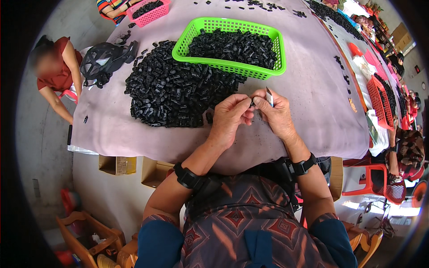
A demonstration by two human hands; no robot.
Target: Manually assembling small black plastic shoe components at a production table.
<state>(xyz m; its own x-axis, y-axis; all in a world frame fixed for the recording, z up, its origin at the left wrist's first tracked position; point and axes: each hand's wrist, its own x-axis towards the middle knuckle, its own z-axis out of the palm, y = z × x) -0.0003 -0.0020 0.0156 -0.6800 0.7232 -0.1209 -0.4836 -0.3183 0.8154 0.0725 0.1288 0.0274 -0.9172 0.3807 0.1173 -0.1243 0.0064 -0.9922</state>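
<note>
My left hand is closed, thumb and forefinger pinching a small black plastic piece that is mostly hidden by the fingertips. Facing it, my right hand is closed around a thin blade-like tool with a pale, partly blue body and a dark pointed tip. The fingertips of both hands meet at the black piece. To the left of them spreads a large heap of similar black plastic pieces. Beyond the hands, a bright green basket holds more of these pieces.
A pale cloth covers the table. A black bag-like mesh item lies at its left edge, near a seated person in red. Far left stands a pink basket; a red basket sits on the right-hand table. Cardboard boxes are below.
</note>
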